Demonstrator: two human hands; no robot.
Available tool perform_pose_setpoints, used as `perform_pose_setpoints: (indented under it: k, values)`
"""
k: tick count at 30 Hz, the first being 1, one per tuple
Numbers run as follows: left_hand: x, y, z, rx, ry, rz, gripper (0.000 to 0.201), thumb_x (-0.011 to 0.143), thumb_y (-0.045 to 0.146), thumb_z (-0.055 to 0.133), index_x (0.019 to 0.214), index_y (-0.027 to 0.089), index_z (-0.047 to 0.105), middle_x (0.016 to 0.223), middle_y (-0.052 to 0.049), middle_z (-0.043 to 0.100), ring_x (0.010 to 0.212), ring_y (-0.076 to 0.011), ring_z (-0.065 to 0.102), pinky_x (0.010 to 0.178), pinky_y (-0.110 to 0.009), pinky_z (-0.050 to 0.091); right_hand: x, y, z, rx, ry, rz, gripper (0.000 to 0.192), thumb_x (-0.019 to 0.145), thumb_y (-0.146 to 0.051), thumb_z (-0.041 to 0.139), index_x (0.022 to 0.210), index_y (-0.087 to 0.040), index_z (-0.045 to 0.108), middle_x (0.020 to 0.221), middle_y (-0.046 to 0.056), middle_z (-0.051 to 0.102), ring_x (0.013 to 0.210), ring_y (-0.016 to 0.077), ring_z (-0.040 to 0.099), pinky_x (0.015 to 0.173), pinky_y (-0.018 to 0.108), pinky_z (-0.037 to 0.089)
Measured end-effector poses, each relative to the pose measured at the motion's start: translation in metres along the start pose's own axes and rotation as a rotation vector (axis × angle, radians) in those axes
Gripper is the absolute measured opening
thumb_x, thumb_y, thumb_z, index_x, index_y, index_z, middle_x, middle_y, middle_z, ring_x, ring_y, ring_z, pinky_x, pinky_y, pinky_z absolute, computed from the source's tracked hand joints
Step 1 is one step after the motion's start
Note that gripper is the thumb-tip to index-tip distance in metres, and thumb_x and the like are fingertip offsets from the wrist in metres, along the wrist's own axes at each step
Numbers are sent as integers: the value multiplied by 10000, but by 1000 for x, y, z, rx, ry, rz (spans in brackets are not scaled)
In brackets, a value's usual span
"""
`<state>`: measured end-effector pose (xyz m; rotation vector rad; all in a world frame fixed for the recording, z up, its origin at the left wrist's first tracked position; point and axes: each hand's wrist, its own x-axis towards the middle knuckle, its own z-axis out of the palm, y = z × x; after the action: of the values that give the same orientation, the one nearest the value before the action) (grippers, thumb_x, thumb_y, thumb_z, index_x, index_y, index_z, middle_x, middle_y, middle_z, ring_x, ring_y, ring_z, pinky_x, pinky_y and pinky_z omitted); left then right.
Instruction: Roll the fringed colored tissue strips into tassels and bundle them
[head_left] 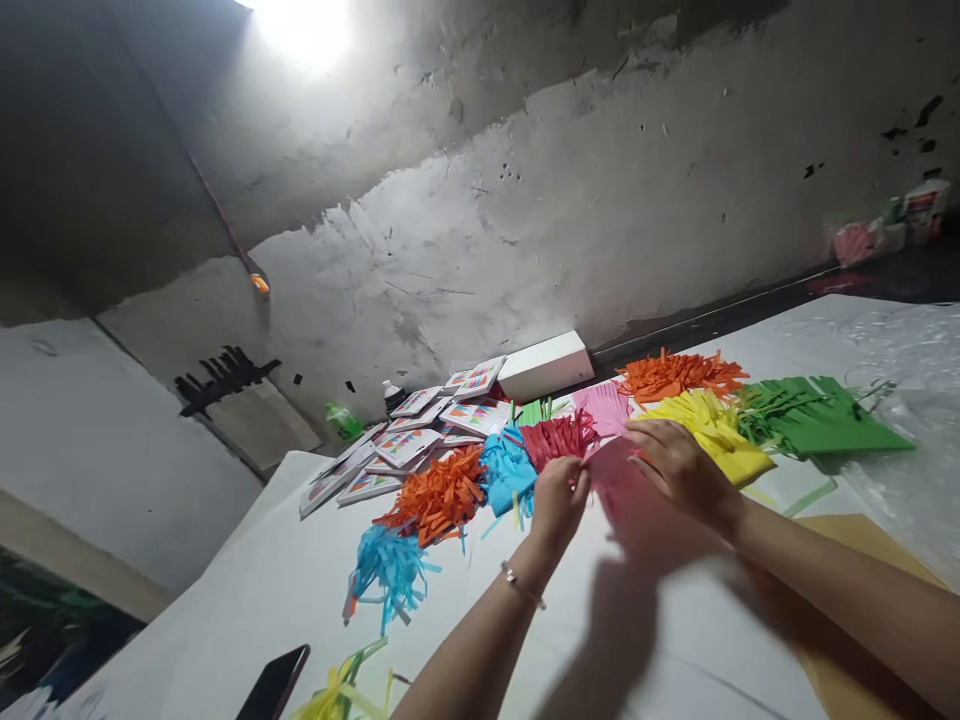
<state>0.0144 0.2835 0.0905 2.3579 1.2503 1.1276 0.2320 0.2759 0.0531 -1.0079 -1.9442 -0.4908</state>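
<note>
A sheet of pink tissue paper [610,468] spans the gap between my hands above the white table. My left hand [559,500], with a bracelet at its wrist, pinches the left edge of the sheet. The fingers of my right hand [681,468] curl over the opposite side; its thumb is hidden. Just behind my left hand lies a dark red fringed paper bundle [556,440], with a blue one [508,470] to its left. Pink fringed paper [602,408] lies beyond my hands, and a yellow fringed bundle [701,430] sits behind my right hand.
Orange [439,495] and blue [390,572] fringes lie left, with a phone [274,684] nearer. Several printed packs [405,446] and a white box [547,365] stand along the wall. Green fringed paper [832,420], clear plastic [915,470] and brown card [862,600] are right.
</note>
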Motion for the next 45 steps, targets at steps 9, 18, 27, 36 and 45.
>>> perform_pose_setpoints:
  k: [9, 18, 27, 36, 45]
  values:
    - [-147, 112, -78, -626, 81, -410, 337, 854, 477, 751, 878, 144, 796, 668, -45, 709, 523, -121, 576, 484, -207, 453, -28, -156, -124, 232, 220, -175, 227, 1000, -230, 579, 1205, -189, 666, 1058, 90, 734, 1099, 248, 646, 1001, 375, 506]
    - [-235, 120, -6, -889, 238, -595, 512, 804, 623, 755, 1084, 197, 796, 1088, -144, 795, 1035, -301, 730, 934, -399, 587, -86, -199, -127, 589, -294, 228, 243, 1003, -185, 473, 993, -211, 714, 971, 78, 725, 871, 192, 701, 771, 280, 595]
    - [-258, 125, 10, -952, 233, -621, 394, 859, 504, 752, 1106, 198, 754, 1039, -107, 769, 965, -247, 713, 889, -342, 567, -109, -213, -135, 904, -430, 840, 189, 899, -289, 575, 891, -246, 759, 918, 34, 759, 891, 220, 716, 795, 307, 568]
    - [-261, 124, 3, -845, 109, -576, 347, 912, 531, 670, 999, 208, 763, 933, -68, 696, 874, -221, 660, 792, -299, 519, -100, -209, -124, 1176, -489, 1157, 73, 725, -254, 713, 733, -195, 671, 730, -9, 663, 765, 187, 630, 696, 265, 473]
    - [-259, 120, 0, -738, 41, -577, 367, 985, 508, 564, 959, 201, 763, 913, -66, 722, 879, -228, 653, 786, -305, 487, -103, -207, -133, 1154, -520, 903, 118, 911, -218, 544, 843, -225, 640, 835, -10, 683, 813, 173, 646, 724, 267, 490]
